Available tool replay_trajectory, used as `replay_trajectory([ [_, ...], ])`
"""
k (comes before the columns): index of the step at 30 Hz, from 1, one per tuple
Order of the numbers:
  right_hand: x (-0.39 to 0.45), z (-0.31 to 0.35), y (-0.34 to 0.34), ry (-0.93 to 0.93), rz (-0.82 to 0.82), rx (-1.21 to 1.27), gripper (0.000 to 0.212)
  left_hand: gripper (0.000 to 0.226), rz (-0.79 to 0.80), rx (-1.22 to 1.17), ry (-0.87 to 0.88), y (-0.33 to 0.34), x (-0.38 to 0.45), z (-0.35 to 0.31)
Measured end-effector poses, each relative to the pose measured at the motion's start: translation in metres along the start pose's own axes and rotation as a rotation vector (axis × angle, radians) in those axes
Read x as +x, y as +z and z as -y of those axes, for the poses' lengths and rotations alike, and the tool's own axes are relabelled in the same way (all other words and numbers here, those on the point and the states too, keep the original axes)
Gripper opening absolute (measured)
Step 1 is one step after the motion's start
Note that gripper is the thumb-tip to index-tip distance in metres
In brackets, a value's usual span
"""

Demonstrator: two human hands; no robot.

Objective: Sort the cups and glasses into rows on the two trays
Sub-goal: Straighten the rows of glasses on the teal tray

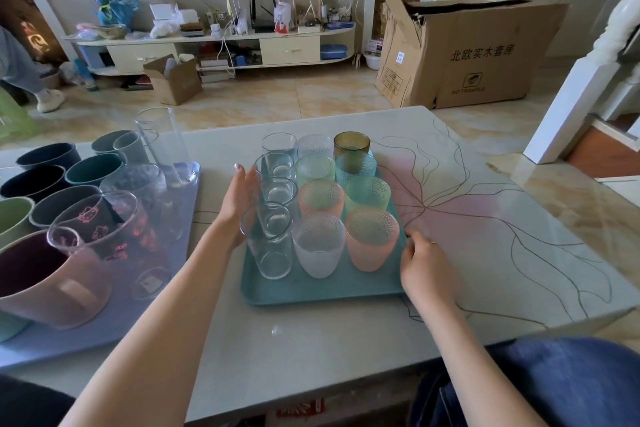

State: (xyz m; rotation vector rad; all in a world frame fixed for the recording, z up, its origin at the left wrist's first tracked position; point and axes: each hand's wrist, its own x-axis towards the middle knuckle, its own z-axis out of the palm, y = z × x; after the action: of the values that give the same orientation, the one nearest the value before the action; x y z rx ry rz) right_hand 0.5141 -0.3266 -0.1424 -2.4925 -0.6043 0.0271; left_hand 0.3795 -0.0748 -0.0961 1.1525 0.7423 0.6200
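Observation:
A teal tray (pixel 322 291) in the middle of the table holds three rows of glasses: clear smooth ones (pixel 270 243) on the left, then dimpled ones in clear, pink, green and amber (pixel 372 239). My left hand (pixel 239 198) lies flat and open against the left side of the clear row. My right hand (pixel 424 269) grips the tray's right edge beside the pink glass. A lavender tray (pixel 104 329) at the left carries dark and pastel cups (pixel 52 277), Hello Kitty glasses (pixel 100 218) and a tall clear glass (pixel 166 146).
The marble-patterned table (pixel 485 218) extends to the right of the teal tray. My knee in blue jeans (pixel 554 381) is under the near right edge. A large cardboard box (pixel 464 52) and a cluttered TV shelf (pixel 214 38) stand beyond on the floor.

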Motion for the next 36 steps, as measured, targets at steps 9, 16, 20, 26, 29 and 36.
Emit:
replay_trajectory([
  [9, -0.001, 0.000, 0.000, 0.005, 0.000, -0.001, 0.032, 0.059, 0.058, -0.093, -0.002, 0.013, -0.007, -0.004],
  [16, -0.002, 0.002, -0.003, 0.004, 0.013, -0.015, 0.032, 0.055, 0.077, -0.066, 0.032, 0.016, -0.009, 0.001],
  [20, -0.002, 0.001, -0.003, 0.006, 0.016, -0.019, 0.033, 0.055, 0.027, -0.002, 0.036, 0.007, -0.002, 0.000],
  [26, -0.002, 0.001, -0.004, 0.004, 0.023, -0.006, 0.033, 0.041, 0.008, 0.117, 0.082, 0.012, 0.007, -0.007],
  [29, -0.002, 0.002, -0.004, 0.011, 0.022, -0.026, 0.032, 0.048, 0.004, 0.044, 0.049, 0.016, 0.001, -0.005],
  [36, -0.004, 0.002, -0.005, 0.008, 0.027, -0.019, 0.033, 0.049, -0.006, -0.001, 0.061, 0.022, -0.015, -0.009],
])
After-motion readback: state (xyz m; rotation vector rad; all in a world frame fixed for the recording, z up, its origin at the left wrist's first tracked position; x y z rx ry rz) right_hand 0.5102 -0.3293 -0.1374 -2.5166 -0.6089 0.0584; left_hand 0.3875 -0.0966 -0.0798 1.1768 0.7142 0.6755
